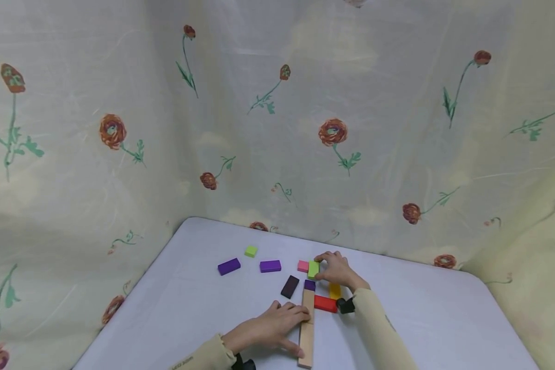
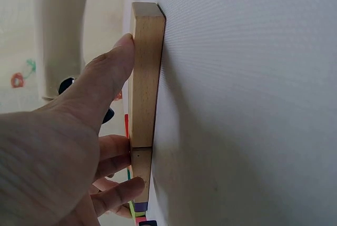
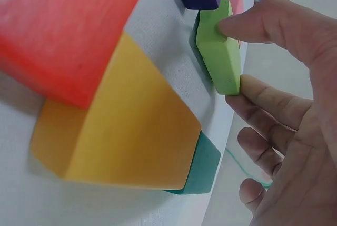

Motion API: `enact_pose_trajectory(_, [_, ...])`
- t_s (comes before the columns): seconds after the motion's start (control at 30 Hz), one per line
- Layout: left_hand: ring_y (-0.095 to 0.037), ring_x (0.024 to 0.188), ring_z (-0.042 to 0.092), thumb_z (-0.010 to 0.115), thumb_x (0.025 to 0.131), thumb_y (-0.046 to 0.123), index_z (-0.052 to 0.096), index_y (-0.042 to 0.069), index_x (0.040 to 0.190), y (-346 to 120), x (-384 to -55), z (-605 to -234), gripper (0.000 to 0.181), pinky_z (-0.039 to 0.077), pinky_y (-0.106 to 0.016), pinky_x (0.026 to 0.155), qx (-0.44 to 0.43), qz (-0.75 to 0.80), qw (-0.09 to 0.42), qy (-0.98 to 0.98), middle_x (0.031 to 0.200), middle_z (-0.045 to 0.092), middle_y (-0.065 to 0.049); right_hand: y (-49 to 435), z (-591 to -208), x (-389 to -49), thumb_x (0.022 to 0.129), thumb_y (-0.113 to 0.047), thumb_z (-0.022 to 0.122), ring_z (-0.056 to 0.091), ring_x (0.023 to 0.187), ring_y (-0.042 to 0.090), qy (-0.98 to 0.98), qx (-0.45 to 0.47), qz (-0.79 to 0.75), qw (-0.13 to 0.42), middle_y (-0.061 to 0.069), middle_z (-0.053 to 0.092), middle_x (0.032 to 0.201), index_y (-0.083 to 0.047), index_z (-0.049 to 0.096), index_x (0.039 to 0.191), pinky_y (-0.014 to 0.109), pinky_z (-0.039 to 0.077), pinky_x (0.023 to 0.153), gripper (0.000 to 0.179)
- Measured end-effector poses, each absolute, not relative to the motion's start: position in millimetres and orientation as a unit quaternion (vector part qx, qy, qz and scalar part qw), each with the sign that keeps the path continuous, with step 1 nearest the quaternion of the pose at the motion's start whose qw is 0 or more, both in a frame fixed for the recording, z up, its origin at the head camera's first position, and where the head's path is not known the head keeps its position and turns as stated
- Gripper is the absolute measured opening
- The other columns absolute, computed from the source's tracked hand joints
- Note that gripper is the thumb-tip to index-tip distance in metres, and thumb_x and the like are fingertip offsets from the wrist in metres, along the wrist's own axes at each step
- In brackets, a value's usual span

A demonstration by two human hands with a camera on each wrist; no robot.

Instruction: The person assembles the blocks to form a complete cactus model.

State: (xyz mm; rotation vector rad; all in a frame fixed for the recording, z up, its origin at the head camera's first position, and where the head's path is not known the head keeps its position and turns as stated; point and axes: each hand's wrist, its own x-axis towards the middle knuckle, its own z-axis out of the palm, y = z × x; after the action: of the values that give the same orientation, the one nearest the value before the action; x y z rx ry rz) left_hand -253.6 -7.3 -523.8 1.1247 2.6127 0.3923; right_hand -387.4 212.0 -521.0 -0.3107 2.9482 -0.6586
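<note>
The right hand [image 1: 339, 271] pinches the green block [image 1: 312, 271], the pink block [image 1: 302, 266] just beside that grip, while the left hand [image 1: 277, 326], fingers spread, touches the wood blocks [image 1: 307, 337], seemingly aligning a row, which calls for gentle squaring.

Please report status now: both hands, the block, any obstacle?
Left hand touching wooden blocks. Right hand pinching green block. Pink block close beside; no obstruction seen.

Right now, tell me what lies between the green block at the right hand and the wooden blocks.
In the head view, a purple block lies between the green block and the wooden blocks.
</note>
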Motion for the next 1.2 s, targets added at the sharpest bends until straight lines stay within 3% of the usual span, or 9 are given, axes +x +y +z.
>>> enact_pose_trajectory(1.2, [-0.010,0.130,0.041,0.066,0.077,0.065,0.046,0.028,0.141,-6.9,-253.7,-524.8,0.077,0.037,-0.043,0.099,0.385,0.135,0.135,0.903,0.146,0.042,0.014,206.3,-523.0,-381.3,0.079,-0.025,0.077,0.043,0.110,0.026,0.964,-0.119,-0.229,0.065,0.008,0.059,0.128,-0.015,0.066,0.119,0.049,0.036,0.094,0.043])
